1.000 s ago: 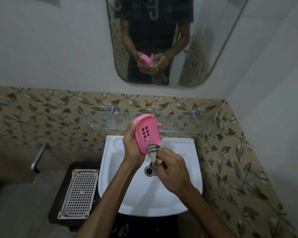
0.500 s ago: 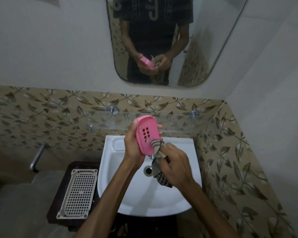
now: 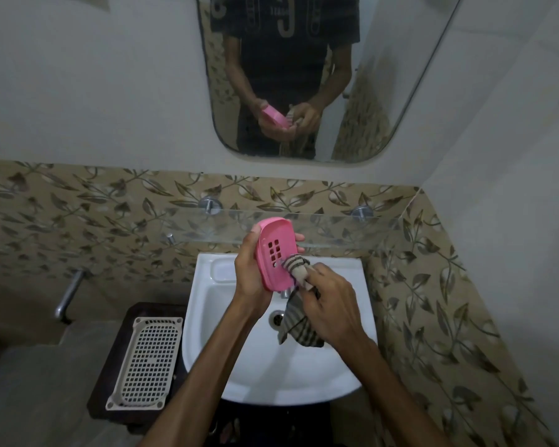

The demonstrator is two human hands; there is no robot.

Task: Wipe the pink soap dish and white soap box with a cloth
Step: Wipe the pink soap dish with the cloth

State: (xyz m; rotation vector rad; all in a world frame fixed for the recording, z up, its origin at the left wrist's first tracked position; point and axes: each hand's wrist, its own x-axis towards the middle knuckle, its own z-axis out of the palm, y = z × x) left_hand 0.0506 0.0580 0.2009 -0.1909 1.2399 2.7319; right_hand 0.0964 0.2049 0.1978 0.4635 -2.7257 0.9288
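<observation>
Over the sink (image 3: 207, 321), the left hand (image 3: 250, 279) grips the pink soap dish (image 3: 275, 253) upright while the right hand (image 3: 329, 304) pinches the cloth (image 3: 296, 264) against it. The white soap box (image 3: 144, 361) lies beside the sink's left edge, seemingly unwiped.

We see both forearms bare to the frame edge, entering from six o'clock; the left hand (image 3: 250, 272) and right hand (image 3: 331, 309) wear no rings, watch or gloves. In the mirror (image 3: 400, 75) at twelve o'clock, we note a dark short-sleeved shirt (image 3: 284, 53) with pale printed lettering across the chest.
</observation>
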